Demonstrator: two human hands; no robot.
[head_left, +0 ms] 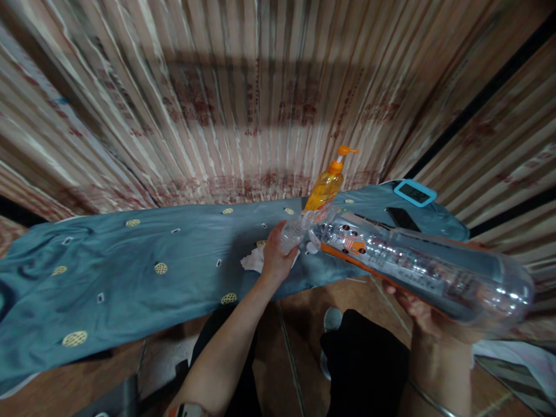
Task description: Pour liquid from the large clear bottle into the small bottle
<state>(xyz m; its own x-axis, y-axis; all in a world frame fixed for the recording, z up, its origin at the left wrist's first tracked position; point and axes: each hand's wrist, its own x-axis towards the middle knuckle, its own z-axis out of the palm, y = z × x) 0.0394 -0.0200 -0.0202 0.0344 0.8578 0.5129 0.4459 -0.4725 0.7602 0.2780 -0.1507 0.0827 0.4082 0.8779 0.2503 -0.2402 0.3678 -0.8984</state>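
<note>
My right hand [428,318] grips a large clear plastic bottle [434,269] with an orange label, held on its side, its mouth pointing left. My left hand [275,255] is closed on a small clear bottle [297,230] tilted up to the large bottle's mouth. Both bottles meet above the front edge of a table covered with a blue-grey cloth [130,260]. An orange pump bottle [328,182] stands just behind them. A crumpled white tissue [254,260] lies on the cloth beside my left hand.
A blue-framed digital device [414,192] and a black phone [402,219] lie at the table's right end. Striped curtains [260,87] hang behind and to the right. My dark-trousered legs [365,359] and a brown tiled floor [299,330] show below.
</note>
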